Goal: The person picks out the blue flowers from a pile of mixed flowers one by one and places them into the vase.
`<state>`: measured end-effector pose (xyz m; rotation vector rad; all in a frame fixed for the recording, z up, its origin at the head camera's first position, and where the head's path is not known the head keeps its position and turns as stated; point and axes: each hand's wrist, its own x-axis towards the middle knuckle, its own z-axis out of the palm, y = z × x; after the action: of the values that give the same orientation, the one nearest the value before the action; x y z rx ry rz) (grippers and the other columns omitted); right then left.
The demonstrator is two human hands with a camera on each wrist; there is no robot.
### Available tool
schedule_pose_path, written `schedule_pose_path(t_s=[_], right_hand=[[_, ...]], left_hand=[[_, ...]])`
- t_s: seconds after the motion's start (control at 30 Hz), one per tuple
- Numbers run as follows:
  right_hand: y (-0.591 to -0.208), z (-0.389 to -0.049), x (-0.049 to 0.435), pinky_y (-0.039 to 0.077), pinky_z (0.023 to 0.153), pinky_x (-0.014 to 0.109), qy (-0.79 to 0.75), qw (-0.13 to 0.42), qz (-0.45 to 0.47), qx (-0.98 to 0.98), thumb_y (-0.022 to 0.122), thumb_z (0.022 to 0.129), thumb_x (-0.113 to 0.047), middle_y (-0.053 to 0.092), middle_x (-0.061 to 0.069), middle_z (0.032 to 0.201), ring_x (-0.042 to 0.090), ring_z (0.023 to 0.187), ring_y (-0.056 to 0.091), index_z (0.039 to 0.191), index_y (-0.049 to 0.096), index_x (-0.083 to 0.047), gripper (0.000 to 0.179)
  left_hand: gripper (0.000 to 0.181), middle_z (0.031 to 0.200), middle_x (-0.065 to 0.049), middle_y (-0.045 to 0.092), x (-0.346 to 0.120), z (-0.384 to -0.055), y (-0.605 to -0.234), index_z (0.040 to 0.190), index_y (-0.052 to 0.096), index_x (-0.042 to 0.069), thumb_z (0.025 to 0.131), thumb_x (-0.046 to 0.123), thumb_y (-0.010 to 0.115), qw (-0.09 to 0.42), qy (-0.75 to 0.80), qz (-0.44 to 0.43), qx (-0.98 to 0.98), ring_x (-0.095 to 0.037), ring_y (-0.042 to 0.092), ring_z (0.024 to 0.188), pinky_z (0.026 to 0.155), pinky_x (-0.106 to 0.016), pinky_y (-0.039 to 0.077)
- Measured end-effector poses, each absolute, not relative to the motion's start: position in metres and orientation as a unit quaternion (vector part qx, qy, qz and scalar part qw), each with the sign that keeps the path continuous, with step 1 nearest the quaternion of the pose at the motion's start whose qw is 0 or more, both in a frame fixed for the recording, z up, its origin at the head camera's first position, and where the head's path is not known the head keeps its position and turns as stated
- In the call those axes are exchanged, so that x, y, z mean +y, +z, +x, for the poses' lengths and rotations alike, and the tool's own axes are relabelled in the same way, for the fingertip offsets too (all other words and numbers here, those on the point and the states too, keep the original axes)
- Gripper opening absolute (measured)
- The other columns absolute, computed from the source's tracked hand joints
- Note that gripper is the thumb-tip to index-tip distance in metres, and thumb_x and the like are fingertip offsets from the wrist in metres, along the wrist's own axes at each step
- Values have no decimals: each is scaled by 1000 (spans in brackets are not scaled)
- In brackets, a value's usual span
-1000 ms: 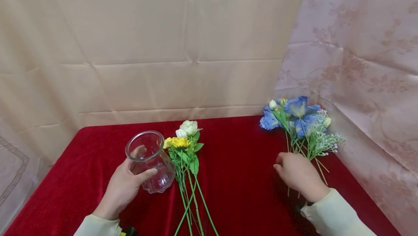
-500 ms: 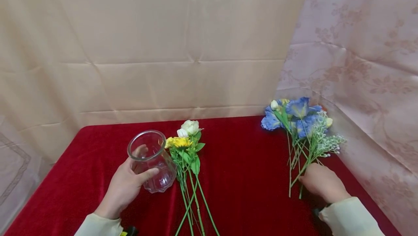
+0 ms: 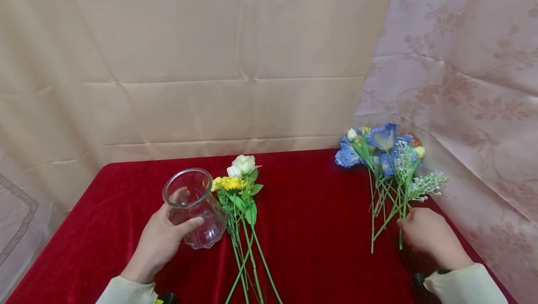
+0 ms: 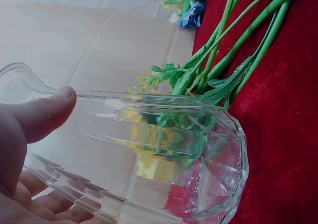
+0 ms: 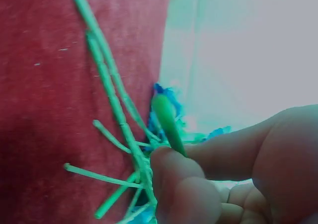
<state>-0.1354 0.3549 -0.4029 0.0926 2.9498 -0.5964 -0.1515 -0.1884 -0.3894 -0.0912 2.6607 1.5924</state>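
Observation:
In the head view my left hand (image 3: 157, 238) grips a clear glass vase (image 3: 214, 220), thumb across its near side and fingers behind it. The left wrist view shows the vase's faceted base (image 4: 223, 174) beyond the thumb. My right hand (image 3: 433, 236) pinches a green flower stem (image 5: 169, 122) between thumb and finger, close to its lower end. That stem runs up into a pile of blue flowers (image 3: 382, 137), white buds and pale sprigs (image 3: 426, 185) at the table's right. Which bloom tops the held stem is hard to tell.
Yellow flowers (image 3: 230, 183) and white flowers (image 3: 244, 164) lie right of the vase, their crossed stems (image 3: 252, 262) reaching the front edge. A red velvet cloth (image 3: 311, 229) covers the table. Beige curtain (image 3: 189, 61) hangs behind, and a pink patterned one (image 3: 475, 84) on the right.
My right hand has moved right along the stems and now pinches one. A pale bud and the sprigs in the pile have shifted slightly. The left hand and vase stay put.

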Motion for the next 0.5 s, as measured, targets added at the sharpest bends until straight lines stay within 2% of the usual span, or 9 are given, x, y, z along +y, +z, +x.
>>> schedule_pose_path(t_s=[0.5], right_hand=[[-380, -117, 351, 40, 50, 36, -232, 14, 63, 971, 42, 106, -22, 53, -1, 54, 18, 49, 51, 69, 60, -11, 42]], left_hand=[[85, 148, -13, 47, -188, -150, -388, 154, 36, 16, 84, 34, 82, 19, 509, -28, 860, -33, 49, 130, 101, -55, 42]])
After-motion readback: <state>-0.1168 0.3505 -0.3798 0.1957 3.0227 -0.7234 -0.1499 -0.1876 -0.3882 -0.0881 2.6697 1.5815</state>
